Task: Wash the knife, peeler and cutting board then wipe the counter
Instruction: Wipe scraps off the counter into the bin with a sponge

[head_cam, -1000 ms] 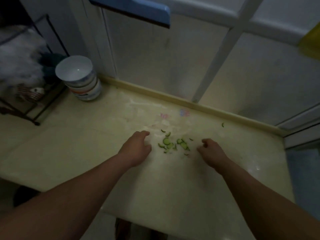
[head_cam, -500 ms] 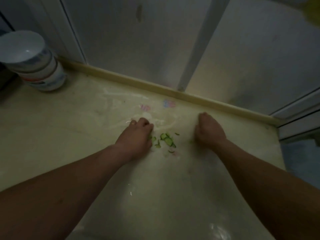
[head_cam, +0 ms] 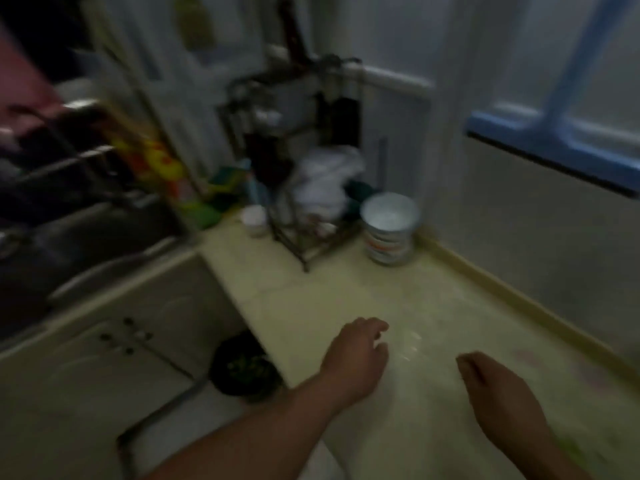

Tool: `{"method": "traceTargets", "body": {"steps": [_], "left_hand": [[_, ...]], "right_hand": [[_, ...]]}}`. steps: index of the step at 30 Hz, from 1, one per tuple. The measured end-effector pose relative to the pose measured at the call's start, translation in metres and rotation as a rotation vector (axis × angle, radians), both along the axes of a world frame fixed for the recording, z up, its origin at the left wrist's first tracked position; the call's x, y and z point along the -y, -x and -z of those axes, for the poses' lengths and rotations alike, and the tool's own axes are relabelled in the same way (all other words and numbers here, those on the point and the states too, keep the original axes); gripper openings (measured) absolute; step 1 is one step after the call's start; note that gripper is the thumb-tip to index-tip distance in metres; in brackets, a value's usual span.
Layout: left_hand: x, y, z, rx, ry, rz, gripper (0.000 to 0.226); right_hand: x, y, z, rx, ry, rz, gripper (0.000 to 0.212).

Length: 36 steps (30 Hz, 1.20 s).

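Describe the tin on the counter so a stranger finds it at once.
Follow the pale counter to the wire rack at its back. The tin stands right of the rack, near the wall. Unlike the small white cup left of the rack, it is broad and banded.

The view is blurred by motion. A white-lidded tin stands on the pale yellow counter, near the back wall. Just left of the tin is a dark wire rack holding a white cloth, and left of that a small white cup. Further left of the tin lies the dark sink. In front of the tin, the left hand hovers over the counter, fingers loosely bent. The right hand, in front and to the right, is curled; whether it holds anything cannot be told. Below the counter edge, in front-left of the tin, a dark bin sits on the floor.
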State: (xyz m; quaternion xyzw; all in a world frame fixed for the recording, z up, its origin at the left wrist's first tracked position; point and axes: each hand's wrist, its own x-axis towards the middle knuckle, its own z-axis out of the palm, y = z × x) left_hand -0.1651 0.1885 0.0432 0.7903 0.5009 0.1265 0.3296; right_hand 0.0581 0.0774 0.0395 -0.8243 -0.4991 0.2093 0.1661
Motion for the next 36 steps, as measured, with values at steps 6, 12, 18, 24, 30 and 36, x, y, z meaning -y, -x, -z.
{"method": "traceTargets", "body": {"steps": [6, 12, 18, 24, 30, 36], "left_hand": [[-0.078, 0.136, -0.02, 0.089, -0.015, -0.337, 0.032], [-0.192, 0.232, 0.0, 0.247, 0.047, -0.557, 0.041], [-0.3, 0.328, 0.026, 0.269, 0.141, -0.624, 0.052], [-0.38, 0.387, 0.043, 0.254, 0.095, -0.641, 0.054], [-0.405, 0.407, 0.051, 0.267, 0.114, -0.679, 0.048], [-0.389, 0.409, 0.06, 0.319, 0.1, -0.741, 0.037]], "right_hand": [[-0.119, 0.145, -0.037, -0.014, -0.043, -0.299, 0.021], [-0.248, 0.273, -0.024, -0.039, -0.065, -0.526, 0.038], [-0.396, 0.382, 0.007, -0.027, 0.022, -0.594, 0.055], [-0.531, 0.466, 0.028, 0.055, 0.016, -0.563, 0.052], [-0.578, 0.506, 0.065, 0.295, 0.029, -0.507, 0.057], [-0.569, 0.501, 0.066, 0.117, -0.012, -0.446, 0.044]]}}
